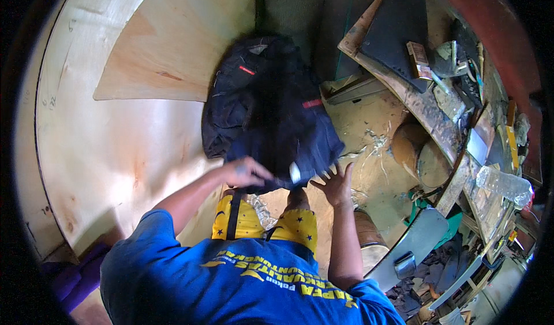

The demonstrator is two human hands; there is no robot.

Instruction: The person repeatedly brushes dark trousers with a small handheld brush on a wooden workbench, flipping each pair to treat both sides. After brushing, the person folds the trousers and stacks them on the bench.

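A dark navy garment (271, 106) with small red tags lies bunched up in front of me, partly over a large pale plywood sheet (133, 94). My left hand (247, 173) rests curled on the garment's near edge and seems to grip the cloth. My right hand (336, 182) is spread, fingers apart, touching the garment's lower right corner. My blue shirt and yellow starred shorts fill the lower part of the view.
Curved plywood sheets stand to the left and far side. A cluttered wooden workbench (438, 123) runs along the right, with a plastic bottle (503, 183), dark panels and scraps. Round wooden log sections (421, 152) sit on the dusty floor. A purple thing (75, 273) lies at lower left.
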